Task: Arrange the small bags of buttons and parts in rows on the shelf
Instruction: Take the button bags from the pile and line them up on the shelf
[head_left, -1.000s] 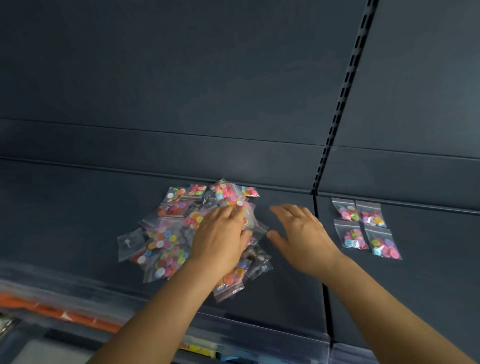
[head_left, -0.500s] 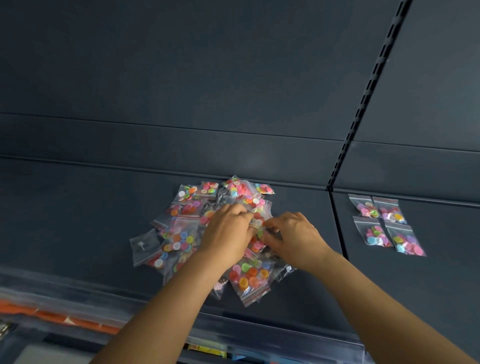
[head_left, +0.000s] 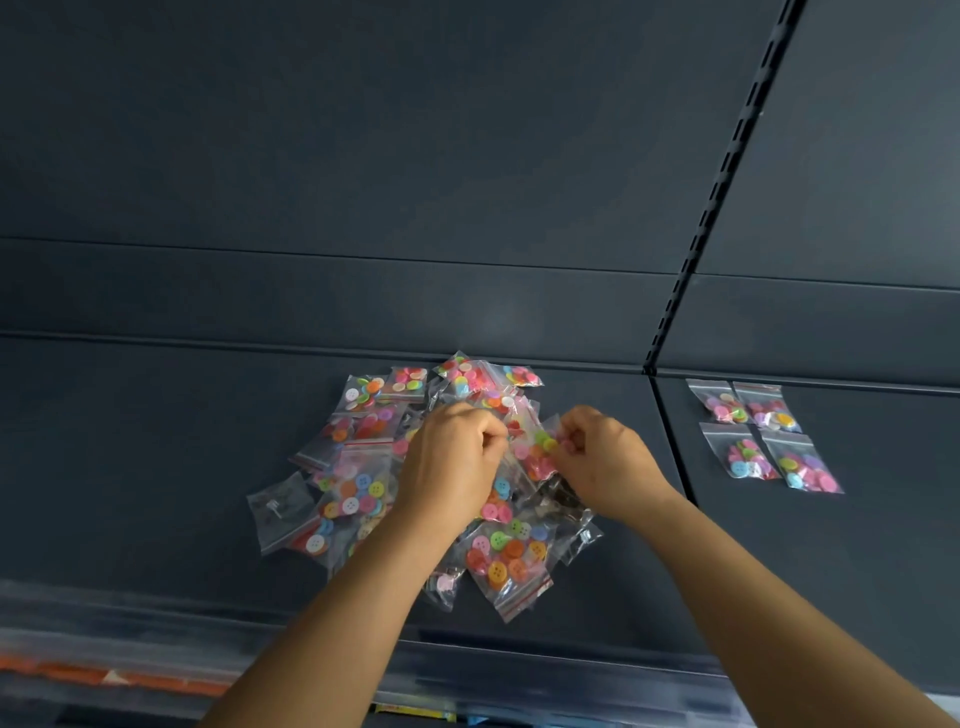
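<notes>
A loose heap of small clear bags (head_left: 363, 483) filled with coloured buttons lies on the dark shelf (head_left: 156, 441). Both hands are over its middle. My left hand (head_left: 452, 462) and my right hand (head_left: 602, 457) each pinch one side of a single button bag (head_left: 535, 447) held just above the heap. Several bags (head_left: 763, 436) lie in two neat rows on the shelf section to the right. One bag at the heap's left edge (head_left: 278, 506) holds a small metal part.
The shelf's dark back panel (head_left: 363, 182) rises behind the heap, with a slotted upright (head_left: 691, 260) dividing the two sections. A clear plastic strip (head_left: 156, 639) runs along the shelf's front edge. Bare shelf lies left of the heap and around the rows.
My right hand came in from the right to the heap's middle. Both hands curled their fingers and now pinch one bag between them, lifted slightly.
</notes>
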